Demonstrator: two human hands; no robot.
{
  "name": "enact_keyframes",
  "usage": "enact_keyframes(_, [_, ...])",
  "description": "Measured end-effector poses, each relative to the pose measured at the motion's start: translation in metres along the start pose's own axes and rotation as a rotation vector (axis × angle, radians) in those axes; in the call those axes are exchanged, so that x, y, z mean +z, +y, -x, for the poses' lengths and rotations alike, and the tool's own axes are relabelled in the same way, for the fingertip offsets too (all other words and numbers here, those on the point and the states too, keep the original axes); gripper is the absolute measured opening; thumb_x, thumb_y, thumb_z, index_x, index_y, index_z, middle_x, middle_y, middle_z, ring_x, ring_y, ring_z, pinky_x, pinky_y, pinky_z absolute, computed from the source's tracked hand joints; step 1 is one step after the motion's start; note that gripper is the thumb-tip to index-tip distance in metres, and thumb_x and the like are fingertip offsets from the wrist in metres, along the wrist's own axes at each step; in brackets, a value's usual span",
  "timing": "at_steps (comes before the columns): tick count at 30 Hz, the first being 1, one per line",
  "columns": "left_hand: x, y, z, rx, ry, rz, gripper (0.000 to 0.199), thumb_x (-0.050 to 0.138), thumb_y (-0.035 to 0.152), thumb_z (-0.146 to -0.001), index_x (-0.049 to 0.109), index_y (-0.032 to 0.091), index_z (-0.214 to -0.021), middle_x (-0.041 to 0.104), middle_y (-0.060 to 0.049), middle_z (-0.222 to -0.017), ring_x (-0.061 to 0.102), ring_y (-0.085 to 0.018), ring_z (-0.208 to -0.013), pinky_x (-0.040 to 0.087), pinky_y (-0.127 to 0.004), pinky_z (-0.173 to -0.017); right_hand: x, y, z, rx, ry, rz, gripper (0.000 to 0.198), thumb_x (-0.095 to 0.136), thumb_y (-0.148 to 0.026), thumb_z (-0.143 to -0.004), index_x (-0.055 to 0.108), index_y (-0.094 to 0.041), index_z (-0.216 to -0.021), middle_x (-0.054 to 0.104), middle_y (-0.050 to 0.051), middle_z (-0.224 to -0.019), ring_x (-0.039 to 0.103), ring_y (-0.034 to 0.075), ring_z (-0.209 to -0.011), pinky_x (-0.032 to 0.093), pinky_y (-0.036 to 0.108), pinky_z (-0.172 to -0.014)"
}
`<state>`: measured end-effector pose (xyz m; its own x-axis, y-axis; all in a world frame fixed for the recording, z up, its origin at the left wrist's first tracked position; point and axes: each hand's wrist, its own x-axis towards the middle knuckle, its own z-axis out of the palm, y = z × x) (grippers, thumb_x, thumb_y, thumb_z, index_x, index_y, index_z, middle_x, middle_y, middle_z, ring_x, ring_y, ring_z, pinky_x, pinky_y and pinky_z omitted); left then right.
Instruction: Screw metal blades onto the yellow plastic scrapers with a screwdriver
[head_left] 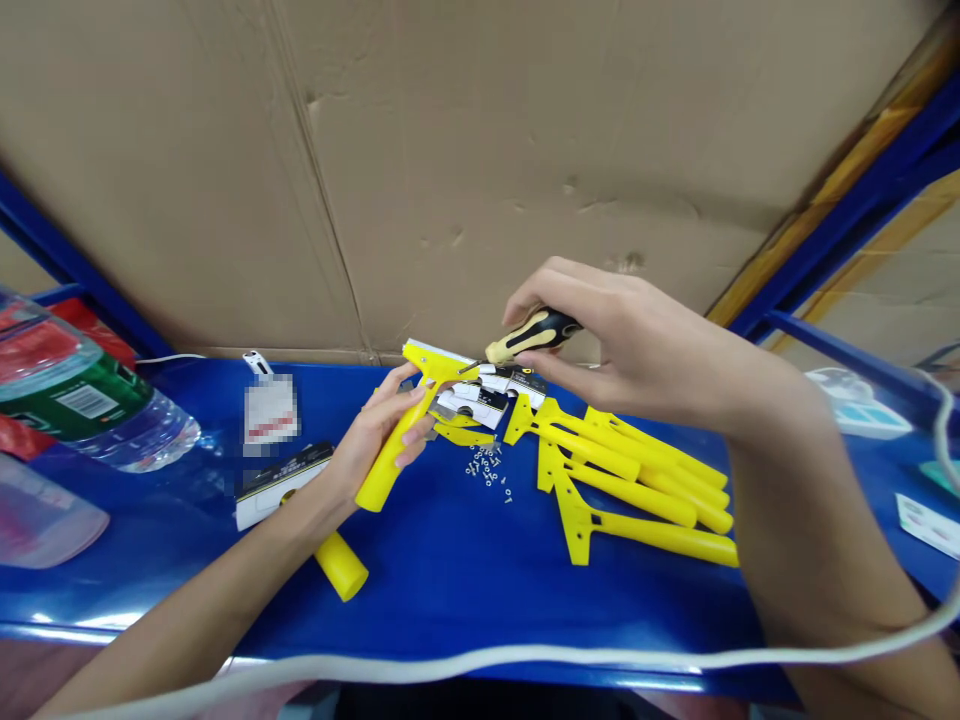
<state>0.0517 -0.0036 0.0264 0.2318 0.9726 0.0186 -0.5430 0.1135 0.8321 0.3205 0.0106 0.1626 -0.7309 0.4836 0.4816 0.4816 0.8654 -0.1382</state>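
My left hand [382,425] is closed around a yellow scraper [391,455], its handle slanting down and its wide head tilted up. In my right hand [600,320] is a screwdriver [531,335] with a cream and black handle. Its thin tip meets the scraper head near the right end; the screw there is too small to make out. Below the head lie small loose screws and nuts [487,466] on the blue table. Several more yellow scrapers [645,535] are heaped to the right, under my right forearm.
Printed black-and-white packets [480,405] lie behind the screws. Another yellow handle [341,567] and packet [259,500] are by my left forearm. At left is a water bottle [90,395]. A white cable [480,662] crosses the front; cardboard [450,150] stands behind.
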Motion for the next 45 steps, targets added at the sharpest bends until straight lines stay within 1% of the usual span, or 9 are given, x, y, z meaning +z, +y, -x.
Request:
enact_keyframes(8, [0.0, -0.001, 0.0, 0.002, -0.002, -0.027, 0.041, 0.078, 0.019, -0.092, 0.055, 0.025, -0.125, 0.065, 0.003, -0.081, 0.045, -0.005, -0.043, 0.034, -0.014, -0.032, -0.003, -0.002, -0.001, -0.035, -0.016, -0.071, 0.012, 0.068, -0.024, -0.1, 0.076, -0.027, -0.108, 0.077, 0.007, -0.111, 0.07, 0.026, -0.095, 0.051, 0.04, -0.082])
enact_keyframes(15, [0.0, -0.001, 0.0, 0.018, -0.016, -0.016, 0.039, 0.079, 0.018, -0.092, 0.055, 0.025, -0.123, 0.065, 0.003, -0.081, 0.046, -0.005, -0.043, 0.031, -0.014, -0.031, -0.005, -0.005, 0.001, -0.017, -0.016, -0.068, 0.012, 0.07, -0.033, -0.1, 0.078, -0.029, -0.109, 0.079, 0.006, -0.107, 0.072, 0.027, -0.092, 0.054, 0.042, -0.082])
enact_keyframes(19, [-0.001, -0.005, 0.0, 0.012, -0.003, -0.028, 0.04, 0.077, 0.019, -0.092, 0.056, 0.024, -0.125, 0.068, 0.0, -0.091, 0.045, -0.003, -0.042, 0.031, -0.014, -0.03, 0.001, -0.001, 0.0, 0.019, 0.039, 0.044, 0.017, 0.069, -0.041, -0.102, 0.074, -0.027, -0.11, 0.078, 0.006, -0.101, 0.071, 0.029, -0.089, 0.053, 0.045, -0.084])
enact_keyframes(24, [-0.001, -0.007, -0.001, 0.011, 0.016, -0.009, 0.042, 0.078, 0.018, -0.091, 0.055, 0.024, -0.125, 0.07, -0.001, -0.094, 0.046, -0.003, -0.043, 0.033, -0.013, -0.032, 0.009, 0.003, -0.001, -0.013, 0.048, -0.052, 0.031, 0.074, -0.039, -0.097, 0.068, -0.025, -0.125, 0.076, 0.009, -0.119, 0.073, 0.031, -0.102, 0.057, 0.045, -0.087])
enact_keyframes(30, [0.002, -0.004, 0.002, -0.015, 0.026, 0.005, 0.044, 0.077, 0.016, -0.091, 0.055, 0.024, -0.129, 0.072, -0.004, -0.109, 0.045, -0.001, -0.043, 0.034, -0.014, -0.032, 0.015, 0.005, -0.005, -0.003, 0.132, -0.007, 0.025, 0.073, -0.039, -0.099, 0.068, -0.024, -0.119, 0.076, 0.007, -0.11, 0.072, 0.027, -0.09, 0.056, 0.043, -0.082])
enact_keyframes(34, [0.005, -0.004, 0.003, -0.066, 0.049, 0.022, 0.043, 0.077, 0.015, -0.092, 0.055, 0.024, -0.128, 0.071, -0.006, -0.115, 0.045, -0.001, -0.045, 0.035, -0.013, -0.033, 0.016, 0.007, -0.006, -0.02, 0.106, -0.071, 0.034, 0.077, -0.037, -0.096, 0.065, -0.026, -0.126, 0.075, 0.008, -0.121, 0.073, 0.029, -0.103, 0.058, 0.043, -0.087])
enact_keyframes(38, [0.007, -0.005, 0.004, -0.099, 0.061, 0.03, 0.042, 0.076, 0.015, -0.092, 0.055, 0.025, -0.127, 0.071, -0.007, -0.118, 0.044, -0.001, -0.044, 0.034, -0.013, -0.032, 0.018, 0.01, -0.008, 0.001, 0.097, -0.098, 0.02, 0.073, -0.037, -0.099, 0.069, -0.025, -0.114, 0.077, 0.006, -0.109, 0.073, 0.028, -0.095, 0.057, 0.044, -0.087])
enact_keyframes(41, [0.008, -0.005, 0.005, -0.111, 0.047, 0.006, 0.042, 0.075, 0.016, -0.093, 0.054, 0.025, -0.128, 0.07, -0.004, -0.109, 0.043, -0.001, -0.043, 0.035, -0.013, -0.033, 0.018, 0.012, -0.008, 0.015, 0.128, -0.074, 0.026, 0.078, -0.04, -0.095, 0.07, -0.025, -0.115, 0.076, 0.008, -0.112, 0.073, 0.029, -0.1, 0.056, 0.046, -0.09])
enact_keyframes(45, [0.008, -0.005, 0.005, -0.138, 0.021, -0.011, 0.045, 0.077, 0.018, -0.093, 0.053, 0.025, -0.13, 0.064, 0.002, -0.088, 0.041, -0.003, -0.04, 0.035, -0.014, -0.033, 0.017, 0.013, -0.006, 0.017, 0.054, -0.147, 0.031, 0.077, -0.042, -0.095, 0.069, -0.026, -0.12, 0.077, 0.008, -0.119, 0.073, 0.029, -0.104, 0.058, 0.045, -0.092])
